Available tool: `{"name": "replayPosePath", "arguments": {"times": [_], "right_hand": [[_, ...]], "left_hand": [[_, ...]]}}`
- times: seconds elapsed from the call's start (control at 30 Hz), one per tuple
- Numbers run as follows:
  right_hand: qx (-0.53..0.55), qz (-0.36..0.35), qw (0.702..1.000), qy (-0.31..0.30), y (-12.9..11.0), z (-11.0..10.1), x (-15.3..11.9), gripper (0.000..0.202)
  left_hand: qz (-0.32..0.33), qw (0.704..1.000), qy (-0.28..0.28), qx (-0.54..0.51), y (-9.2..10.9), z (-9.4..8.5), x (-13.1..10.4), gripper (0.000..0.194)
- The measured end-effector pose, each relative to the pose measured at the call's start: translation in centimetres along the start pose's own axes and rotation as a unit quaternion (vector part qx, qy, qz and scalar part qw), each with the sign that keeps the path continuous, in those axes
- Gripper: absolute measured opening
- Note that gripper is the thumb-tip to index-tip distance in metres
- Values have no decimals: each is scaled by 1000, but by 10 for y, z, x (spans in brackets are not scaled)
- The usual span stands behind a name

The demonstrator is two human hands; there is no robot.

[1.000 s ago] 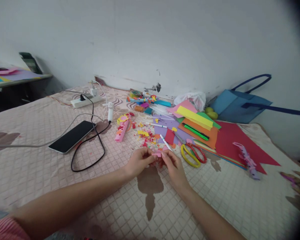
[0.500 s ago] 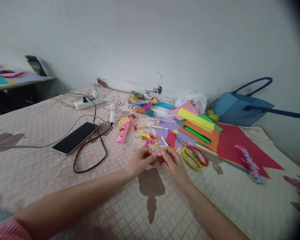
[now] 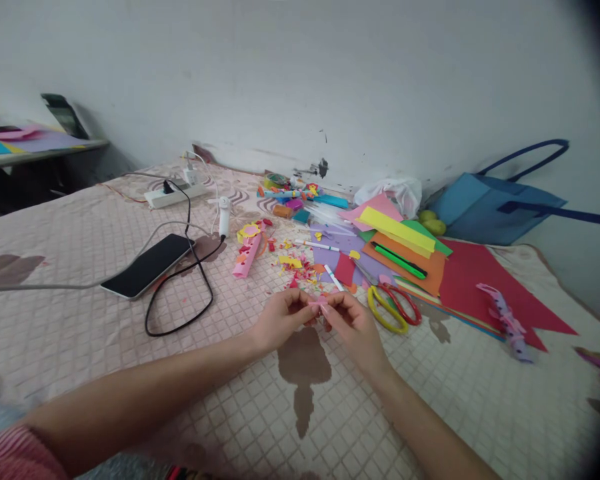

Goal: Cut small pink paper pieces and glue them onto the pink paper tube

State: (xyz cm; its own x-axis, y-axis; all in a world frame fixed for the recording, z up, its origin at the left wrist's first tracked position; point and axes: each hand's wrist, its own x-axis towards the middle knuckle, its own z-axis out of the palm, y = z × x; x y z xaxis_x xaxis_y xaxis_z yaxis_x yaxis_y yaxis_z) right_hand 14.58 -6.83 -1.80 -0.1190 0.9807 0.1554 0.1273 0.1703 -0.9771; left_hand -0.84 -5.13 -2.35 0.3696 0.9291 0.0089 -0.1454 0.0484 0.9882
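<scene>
Between the fingertips of both hands is a small piece of pink paper [image 3: 318,302]. My left hand [image 3: 285,320] pinches its left side, thumb against the fingers. On the other side my right hand [image 3: 353,327] grips it with thumb and forefinger. Both hands are just above the patterned cloth, in the middle of the view. Right of my right hand lie scissors [image 3: 391,310] with yellow and red handles. Beyond the fingers are colourful paper scraps [image 3: 300,272] and a white marker [image 3: 334,277]. The fingers partly hide the paper's shape.
A pink paper roll with a yellow flower [image 3: 247,257] lies left of the scraps. Further left are a black-screened device [image 3: 149,267], a cable and a power strip [image 3: 175,196]. Coloured sheets [image 3: 480,287], a purple paper roll [image 3: 510,325] and a blue bag [image 3: 495,208] are on the right.
The pink paper has turned or opened slightly between my fingers, showing a more spread shape. Both hands stay in nearly the same place. The camera view has shifted a little.
</scene>
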Motion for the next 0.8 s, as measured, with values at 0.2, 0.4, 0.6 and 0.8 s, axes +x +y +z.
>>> {"name": "replayPosePath", "arguments": {"times": [0.2,0.4,0.6,0.8], "right_hand": [[-28,9,999,20,2,0,-1,16],[-19,12,999,27,0,2,-2,16],[4,21,999,32,-1,4,-3,16],[45,31,997,47,3,7,-5,19]], "left_hand": [[-10,1000,4,19,-2,0,0,30],[-2,1000,1,30,-1,0,0,28],[4,1000,2,23,-1,0,-1,26],[0,1000,0,22,0,-1,-1,27]]}}
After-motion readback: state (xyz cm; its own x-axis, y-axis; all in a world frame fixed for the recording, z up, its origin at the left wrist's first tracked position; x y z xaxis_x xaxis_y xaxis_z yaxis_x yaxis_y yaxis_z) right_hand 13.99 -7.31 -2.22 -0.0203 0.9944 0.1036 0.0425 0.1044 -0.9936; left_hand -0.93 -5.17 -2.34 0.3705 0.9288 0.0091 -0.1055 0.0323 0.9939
